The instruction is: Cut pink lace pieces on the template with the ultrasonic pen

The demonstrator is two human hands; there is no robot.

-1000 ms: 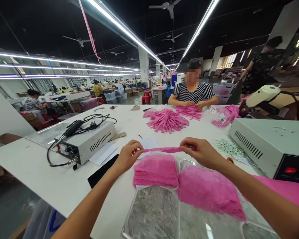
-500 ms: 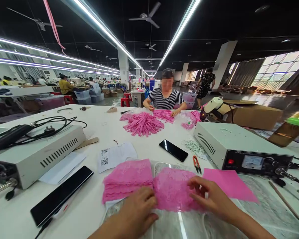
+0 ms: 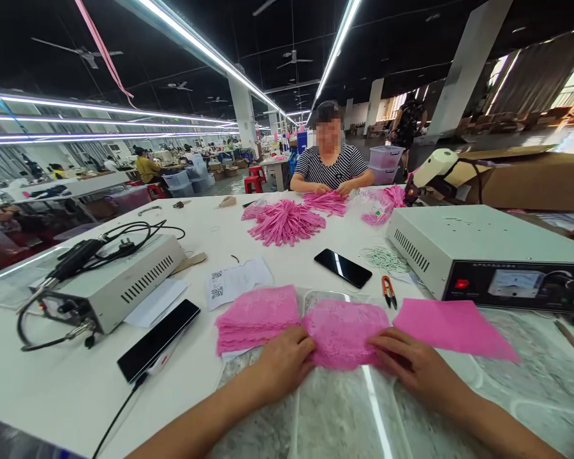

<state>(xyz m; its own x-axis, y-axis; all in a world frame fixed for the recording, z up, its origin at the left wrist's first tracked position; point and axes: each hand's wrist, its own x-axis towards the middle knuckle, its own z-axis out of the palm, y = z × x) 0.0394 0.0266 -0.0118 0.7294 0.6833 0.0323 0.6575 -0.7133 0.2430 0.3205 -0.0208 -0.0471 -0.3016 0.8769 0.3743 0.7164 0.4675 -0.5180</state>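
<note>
A pink lace piece (image 3: 347, 333) lies in front of me on a clear mat (image 3: 335, 414). My left hand (image 3: 289, 357) has thumb and fingers closed together at its lower left edge. On the right edge, my right hand (image 3: 409, 358) pinches the same piece, its fingers bunched. Touching distance from my left hand is a stack of pink lace pieces (image 3: 256, 322) with layered, scalloped edges. A flat pink sheet (image 3: 452, 325) lies beyond my right hand. Orange-handled thread snips (image 3: 389, 292) rest behind it.
Grey control boxes stand left (image 3: 110, 280) and right (image 3: 488, 248), the left one carrying a black handheld tool (image 3: 83, 255). Phones lie left (image 3: 160, 338) and ahead (image 3: 343, 266). Across the table, a person in a striped top (image 3: 332, 166) handles pink strips beside a strip pile (image 3: 287, 222).
My left hand has moved up to the lace piece's edge, and my right fingers have closed in on the other side. The view has shifted. The person opposite has brought both hands closer together.
</note>
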